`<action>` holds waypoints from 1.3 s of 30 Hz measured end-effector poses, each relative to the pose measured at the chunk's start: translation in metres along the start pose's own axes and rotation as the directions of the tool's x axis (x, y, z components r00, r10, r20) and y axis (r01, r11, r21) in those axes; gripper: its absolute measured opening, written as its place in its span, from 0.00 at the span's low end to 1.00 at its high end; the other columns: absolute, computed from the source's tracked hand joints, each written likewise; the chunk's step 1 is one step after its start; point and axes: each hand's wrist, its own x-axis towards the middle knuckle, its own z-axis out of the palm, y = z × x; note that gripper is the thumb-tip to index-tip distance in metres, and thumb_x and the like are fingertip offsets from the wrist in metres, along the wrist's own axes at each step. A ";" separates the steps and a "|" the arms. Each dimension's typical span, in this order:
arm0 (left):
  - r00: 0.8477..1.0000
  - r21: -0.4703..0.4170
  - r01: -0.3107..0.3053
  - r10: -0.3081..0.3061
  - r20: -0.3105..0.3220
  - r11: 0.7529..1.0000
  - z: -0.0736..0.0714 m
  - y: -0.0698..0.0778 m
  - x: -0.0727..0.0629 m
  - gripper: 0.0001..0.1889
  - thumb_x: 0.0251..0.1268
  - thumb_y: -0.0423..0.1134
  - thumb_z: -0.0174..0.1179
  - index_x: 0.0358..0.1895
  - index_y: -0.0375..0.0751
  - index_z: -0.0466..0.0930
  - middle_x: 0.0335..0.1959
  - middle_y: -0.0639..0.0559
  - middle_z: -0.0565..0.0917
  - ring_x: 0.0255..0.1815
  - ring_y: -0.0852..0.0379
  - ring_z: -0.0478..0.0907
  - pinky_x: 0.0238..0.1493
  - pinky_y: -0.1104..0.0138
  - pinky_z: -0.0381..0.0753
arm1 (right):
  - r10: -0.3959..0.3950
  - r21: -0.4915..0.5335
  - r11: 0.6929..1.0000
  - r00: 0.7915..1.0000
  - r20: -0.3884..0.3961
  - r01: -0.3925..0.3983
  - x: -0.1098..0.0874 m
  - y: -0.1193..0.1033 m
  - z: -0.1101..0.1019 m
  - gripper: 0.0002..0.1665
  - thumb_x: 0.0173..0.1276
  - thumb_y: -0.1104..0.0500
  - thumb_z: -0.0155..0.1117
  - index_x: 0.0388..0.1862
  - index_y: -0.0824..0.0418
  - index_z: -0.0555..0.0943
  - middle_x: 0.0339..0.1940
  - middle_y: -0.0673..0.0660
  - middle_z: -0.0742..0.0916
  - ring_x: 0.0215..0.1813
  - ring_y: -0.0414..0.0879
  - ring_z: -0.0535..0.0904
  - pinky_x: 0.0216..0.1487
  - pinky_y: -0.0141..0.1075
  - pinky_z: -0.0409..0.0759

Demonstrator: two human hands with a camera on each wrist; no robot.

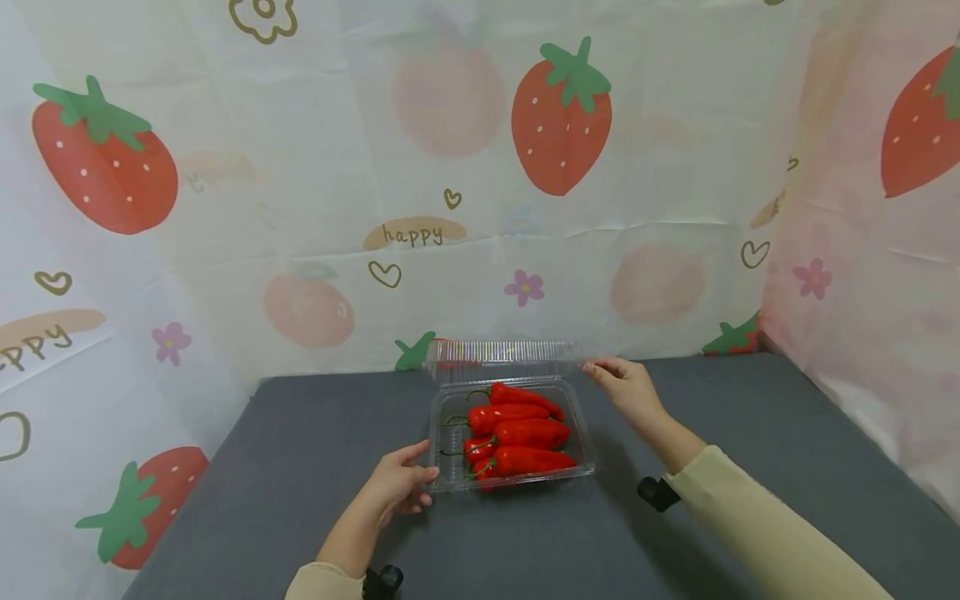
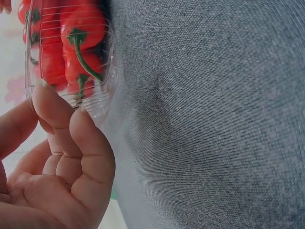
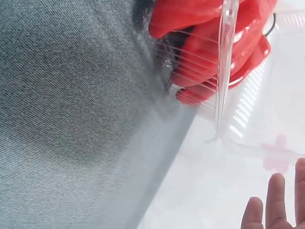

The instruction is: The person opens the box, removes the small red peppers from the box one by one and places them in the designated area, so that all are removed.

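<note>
Your work is at the centre of the frame, head view: a clear plastic container (image 1: 453,437) sits on the grey table (image 1: 300,508), its ribbed lid (image 1: 510,363) raised and standing up along the far edge of the base. Inside the base lie the red peppers (image 1: 532,433), at least five, roughly in rows; their green stems point to the left of the frame and their tips to the right. The lowest ones overlap, so an exact count cannot be made.

Your left hand (image 1: 399,483), just left of and below centre, holds the container by its left rim. Left wrist view: your thumb and index finger pinch the rim, the gap between them narrow; the other fingers bend loosely beneath.

Your right hand (image 1: 633,398), right of centre, has thumb and index finger together at the right end of the lid and pinches it there. Right wrist view: the remaining fingers (image 3: 275,200) show at lower right, extended and spread; the pinch itself lies out of that view.

You wear pale yellow sleeves (image 1: 757,521), with a black device (image 1: 658,493) at each wrist. A printed cloth (image 1: 330,158) with strawberries, hearts, flowers and the word "happy" hangs behind the table and along both sides.
</note>
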 end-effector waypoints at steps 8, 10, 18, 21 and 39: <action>1.000 -0.008 0.005 -0.005 0.001 1.000 0.000 0.001 0.000 0.30 0.65 0.28 0.58 0.70 0.28 0.61 0.31 0.45 0.80 0.13 0.60 0.73 0.18 0.70 0.72 | -0.002 -0.005 1.000 1.000 -0.008 0.002 0.005 -0.006 0.001 0.25 0.75 0.54 0.57 0.58 0.74 0.77 0.49 0.67 0.81 0.53 0.60 0.73 0.60 0.53 0.69; 1.000 -0.008 0.007 -0.007 0.001 1.000 0.000 0.001 0.001 0.30 0.65 0.28 0.58 0.70 0.28 0.61 0.31 0.44 0.80 0.13 0.61 0.73 0.18 0.70 0.71 | -0.003 -0.007 1.000 1.000 -0.013 0.002 0.006 -0.007 0.001 0.25 0.74 0.54 0.58 0.58 0.74 0.77 0.46 0.65 0.82 0.51 0.58 0.73 0.59 0.52 0.69; 1.000 0.008 0.017 -0.017 -0.003 1.000 0.000 0.000 0.003 0.30 0.66 0.28 0.57 0.71 0.29 0.61 0.34 0.43 0.80 0.13 0.60 0.73 0.18 0.70 0.72 | 0.006 0.012 1.000 1.000 -0.019 -0.006 0.014 -0.008 0.001 0.25 0.74 0.54 0.58 0.58 0.75 0.77 0.41 0.59 0.82 0.50 0.59 0.73 0.60 0.52 0.68; 1.000 0.013 0.020 -0.020 -0.006 1.000 0.000 0.000 0.003 0.30 0.66 0.29 0.58 0.71 0.29 0.61 0.34 0.43 0.81 0.13 0.60 0.73 0.18 0.69 0.72 | 0.026 0.011 1.000 0.999 -0.019 -0.026 0.017 -0.008 0.001 0.26 0.74 0.53 0.58 0.59 0.73 0.77 0.45 0.61 0.82 0.50 0.57 0.73 0.62 0.52 0.67; 1.000 0.012 0.028 -0.028 -0.012 1.000 0.000 0.002 0.001 0.30 0.66 0.28 0.58 0.71 0.29 0.62 0.37 0.41 0.82 0.13 0.60 0.73 0.18 0.69 0.72 | 0.073 0.021 0.997 0.997 0.028 -0.074 0.033 -0.015 0.001 0.29 0.75 0.47 0.54 0.63 0.68 0.74 0.58 0.64 0.79 0.50 0.51 0.73 0.51 0.43 0.70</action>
